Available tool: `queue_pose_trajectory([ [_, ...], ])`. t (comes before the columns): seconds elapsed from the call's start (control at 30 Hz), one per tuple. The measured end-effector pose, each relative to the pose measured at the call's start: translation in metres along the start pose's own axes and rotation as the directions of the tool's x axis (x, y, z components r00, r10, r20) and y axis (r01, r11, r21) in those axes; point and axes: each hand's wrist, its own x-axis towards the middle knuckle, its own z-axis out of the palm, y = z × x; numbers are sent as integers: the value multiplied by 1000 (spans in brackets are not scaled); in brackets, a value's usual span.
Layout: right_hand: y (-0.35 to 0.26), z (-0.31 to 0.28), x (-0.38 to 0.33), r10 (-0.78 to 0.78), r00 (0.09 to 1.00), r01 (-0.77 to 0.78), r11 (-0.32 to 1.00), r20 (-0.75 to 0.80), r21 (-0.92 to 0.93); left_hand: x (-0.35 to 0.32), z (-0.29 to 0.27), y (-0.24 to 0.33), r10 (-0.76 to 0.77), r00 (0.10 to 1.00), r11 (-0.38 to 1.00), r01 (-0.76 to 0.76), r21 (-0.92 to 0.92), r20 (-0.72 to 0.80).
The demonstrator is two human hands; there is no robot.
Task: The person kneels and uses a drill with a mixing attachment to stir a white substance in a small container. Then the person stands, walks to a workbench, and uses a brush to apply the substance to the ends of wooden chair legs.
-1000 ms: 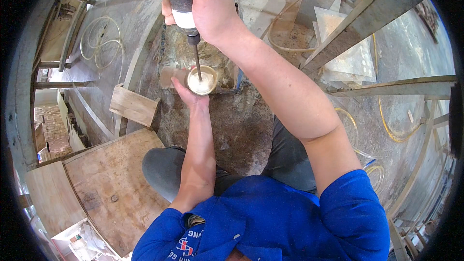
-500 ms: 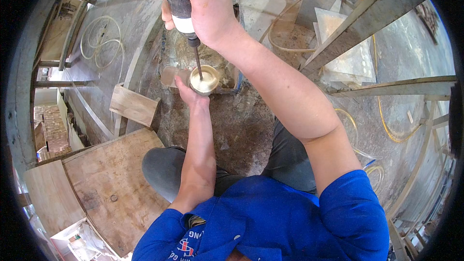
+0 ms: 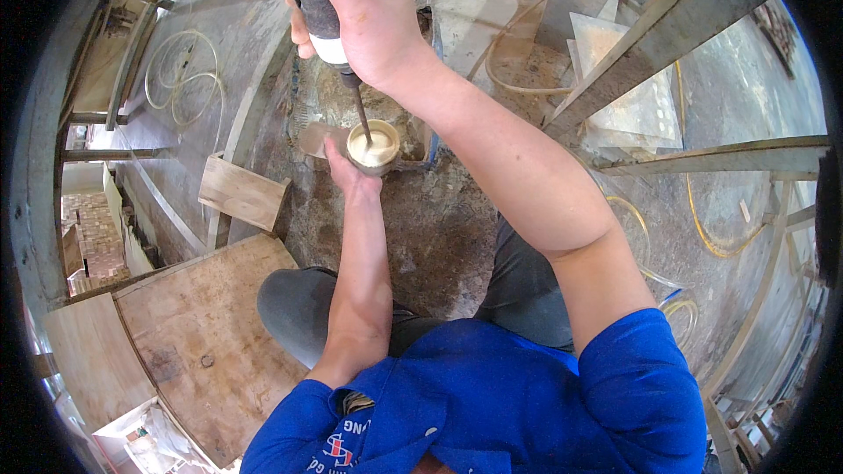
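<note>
One upright tool (image 3: 338, 35), shaft down into cup (image 3: 373, 147)

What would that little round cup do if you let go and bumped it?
The cup looks small and round, so it is probably light and would likely tip or roll. Only the left hand steadies it from below. The right hand pushes a tool's thin shaft into it, which might knock it over. It seems stiff, not floppy.
</note>
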Motion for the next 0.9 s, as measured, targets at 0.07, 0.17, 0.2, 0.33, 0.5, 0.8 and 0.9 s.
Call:
queue_pose_trajectory([
  [0.07, 1, -1, 0, -4, 1000, 4, 1000, -2, -9, -1, -1, 1, -30, 999, 999, 31, 21, -9],
  [0.17, 0, 0, 0, 40, 999, -41, 998, 13, 45, -3, 1, 1, -2, 999, 999, 3, 35, -43],
  [0.2, 0, -3, 1, 81, 996, -83, 993, 25, 88, -5, 5, 0, -5, 999, 999, 6, 38, -49],
  [0.33, 1, -2, 1, 18, 1000, -18, 1000, -7, 4, -9, 7, 2, -9, 1000, 1000, 10, 28, -27],
  [0.5, 3, -2, 0, 3, 1000, -3, 1000, -12, -26, -9, 7, 2, -6, 999, 999, 8, 34, -50],
  [0.8, 3, -3, 0, 25, 1000, -25, 1000, -10, -18, -2, 0, 1, -13, 999, 999, 15, 44, -40],
  [0.9, 5, -2, 1, 25, 1000, -25, 1000, -6, -14, 1, -4, 2, -5, 1000, 999, 6, 36, -26],
])
